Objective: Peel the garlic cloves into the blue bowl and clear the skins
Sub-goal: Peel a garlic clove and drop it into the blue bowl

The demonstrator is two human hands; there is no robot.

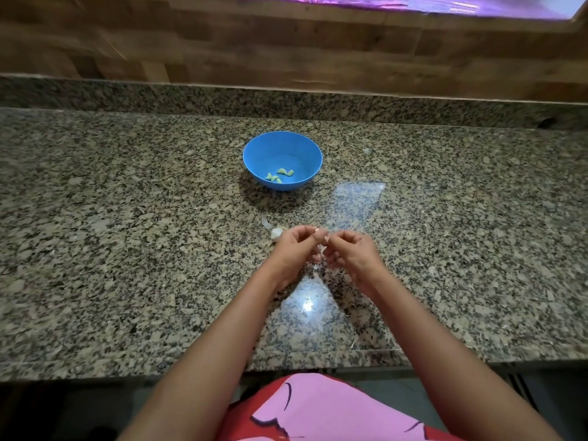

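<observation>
Nearest the camera, a pink and red garment (pixel 318 409) is filling the bottom edge, and two bare forearms are reaching forward over the speckled granite counter (pixel 127 249). The left hand (pixel 294 246) and right hand (pixel 353 253) are meeting fingertip to fingertip above the counter, both with fingers curled, pinching a small pale garlic clove (pixel 325 239) between them; it is too small to tell how much skin is on it. Just left of the left hand, a piece of garlic bulb (pixel 276 233) is lying beside a loose skin (pixel 265 222). Farther back, the blue bowl (pixel 254 151) is standing upright, holding a few peeled cloves (pixel 280 175). Beyond it, a wooden wall (pixel 286 43) is rising.
</observation>
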